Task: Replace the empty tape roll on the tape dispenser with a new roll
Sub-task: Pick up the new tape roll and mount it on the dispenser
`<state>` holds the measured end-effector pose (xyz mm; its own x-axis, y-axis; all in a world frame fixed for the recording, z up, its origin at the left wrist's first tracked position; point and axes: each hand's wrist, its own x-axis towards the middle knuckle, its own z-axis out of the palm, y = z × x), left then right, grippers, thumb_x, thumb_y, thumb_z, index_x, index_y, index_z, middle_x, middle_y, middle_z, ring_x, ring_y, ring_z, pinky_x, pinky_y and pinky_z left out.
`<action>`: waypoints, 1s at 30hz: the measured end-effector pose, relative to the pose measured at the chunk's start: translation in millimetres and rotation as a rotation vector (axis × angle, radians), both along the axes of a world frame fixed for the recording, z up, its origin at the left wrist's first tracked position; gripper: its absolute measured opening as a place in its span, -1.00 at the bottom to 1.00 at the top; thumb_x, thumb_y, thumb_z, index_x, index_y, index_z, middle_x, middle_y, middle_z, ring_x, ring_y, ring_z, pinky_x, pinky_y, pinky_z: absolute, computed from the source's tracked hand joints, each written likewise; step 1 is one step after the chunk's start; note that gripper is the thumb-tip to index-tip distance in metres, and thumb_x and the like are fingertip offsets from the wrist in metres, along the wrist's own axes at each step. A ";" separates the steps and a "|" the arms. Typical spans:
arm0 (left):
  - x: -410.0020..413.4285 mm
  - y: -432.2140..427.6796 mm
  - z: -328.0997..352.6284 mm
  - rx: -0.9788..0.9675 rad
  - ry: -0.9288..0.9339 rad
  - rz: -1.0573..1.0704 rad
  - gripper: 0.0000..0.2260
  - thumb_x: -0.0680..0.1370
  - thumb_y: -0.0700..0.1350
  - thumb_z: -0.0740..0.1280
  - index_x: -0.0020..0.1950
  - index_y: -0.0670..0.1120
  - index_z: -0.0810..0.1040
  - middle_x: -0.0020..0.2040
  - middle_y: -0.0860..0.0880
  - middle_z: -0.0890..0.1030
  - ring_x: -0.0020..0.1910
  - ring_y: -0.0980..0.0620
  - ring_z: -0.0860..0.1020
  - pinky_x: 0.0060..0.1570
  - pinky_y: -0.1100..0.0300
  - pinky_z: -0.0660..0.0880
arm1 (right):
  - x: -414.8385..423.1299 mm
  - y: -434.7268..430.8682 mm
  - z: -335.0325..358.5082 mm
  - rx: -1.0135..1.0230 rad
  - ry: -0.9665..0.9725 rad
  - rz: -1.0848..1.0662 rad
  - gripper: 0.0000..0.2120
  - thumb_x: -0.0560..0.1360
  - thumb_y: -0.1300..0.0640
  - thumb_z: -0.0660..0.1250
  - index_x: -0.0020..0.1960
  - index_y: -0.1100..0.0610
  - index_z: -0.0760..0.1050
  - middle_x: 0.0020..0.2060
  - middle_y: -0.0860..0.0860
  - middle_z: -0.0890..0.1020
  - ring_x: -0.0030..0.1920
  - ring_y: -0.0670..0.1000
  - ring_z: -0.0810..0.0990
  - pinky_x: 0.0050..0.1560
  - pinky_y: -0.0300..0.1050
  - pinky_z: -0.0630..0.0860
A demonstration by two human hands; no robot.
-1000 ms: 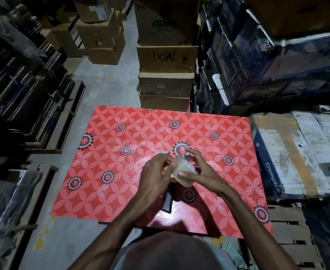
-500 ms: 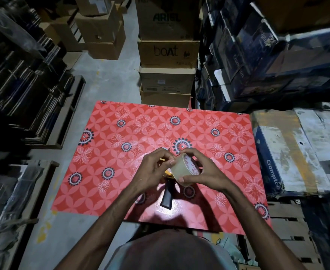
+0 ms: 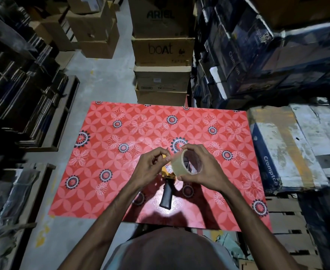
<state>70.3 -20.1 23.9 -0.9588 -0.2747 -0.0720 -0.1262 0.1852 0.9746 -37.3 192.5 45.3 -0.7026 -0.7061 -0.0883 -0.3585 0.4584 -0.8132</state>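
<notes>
The new tape roll (image 3: pixel 181 162) is held above the desk's (image 3: pixel 228 191) near middle, gripped around its rim by the right hand (image 3: pixel 205 168). The left hand's (image 3: pixel 150 168) fingers (image 3: pixel 165 153) pinch at the roll's left edge. Below them, the tape dispenser (image 3: pixel 167 189) lies on the desk, black handle toward the near edge.
</notes>
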 end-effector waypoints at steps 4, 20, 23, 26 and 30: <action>-0.9 1.2 -0.2 0.103 -0.031 -0.012 -0.91 0.66 -0.16 0.43 0.08 -0.16 0.69 -0.32 -0.19 0.67 -0.38 -0.01 0.62 -0.24 0.27 0.54 | 5.2 -2.5 2.1 0.045 0.161 -0.051 -0.15 0.22 -0.23 0.62 0.44 -0.23 0.35 0.33 -0.29 0.40 0.19 -0.22 0.51 0.03 -0.21 0.54; -3.4 -19.6 -18.6 0.283 -0.094 0.200 -0.86 0.64 -0.32 0.41 0.15 -0.17 0.70 -0.15 -0.13 0.75 -0.21 0.02 0.72 -0.19 0.25 0.62 | -7.8 -10.6 2.0 0.149 0.279 -0.002 -0.18 0.26 -0.27 0.57 0.43 -0.26 0.30 0.35 -0.27 0.36 0.13 -0.23 0.48 -0.16 -0.15 0.58; -1.0 -21.9 -24.5 0.299 -0.141 0.292 -0.86 0.66 -0.31 0.39 0.19 -0.24 0.67 -0.14 -0.14 0.73 -0.29 0.10 0.71 -0.26 0.29 0.60 | -12.7 -12.2 -4.6 0.181 0.258 0.014 -0.16 0.26 -0.28 0.57 0.44 -0.26 0.29 0.35 -0.27 0.36 0.13 -0.27 0.45 -0.18 -0.26 0.49; 9.5 -14.5 -39.4 0.348 -0.264 0.385 -0.92 0.66 -0.27 0.38 0.11 -0.20 0.67 -0.22 -0.08 0.72 -0.33 0.03 0.68 -0.32 0.19 0.64 | -22.5 -16.7 -20.5 0.249 0.249 0.053 -0.15 0.26 -0.26 0.58 0.46 -0.24 0.29 0.37 -0.24 0.35 0.17 -0.22 0.47 -0.16 -0.25 0.48; 30.8 0.1 -89.4 0.374 -0.547 0.517 -0.64 0.38 0.14 0.66 -0.02 -0.05 0.67 -0.12 -0.12 0.73 -0.04 -0.24 0.74 0.13 -0.17 0.69 | -39.6 -26.1 -52.9 0.376 0.274 0.118 -0.15 0.30 -0.20 0.57 0.49 -0.18 0.27 0.37 -0.13 0.37 0.24 -0.04 0.51 -0.06 -0.12 0.58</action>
<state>101.1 -20.0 -65.5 -0.5222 -0.5351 -0.6641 -0.5793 -0.3490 0.7367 -76.9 166.4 -7.6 -0.6526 -0.7371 -0.1756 -0.6036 0.6458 -0.4676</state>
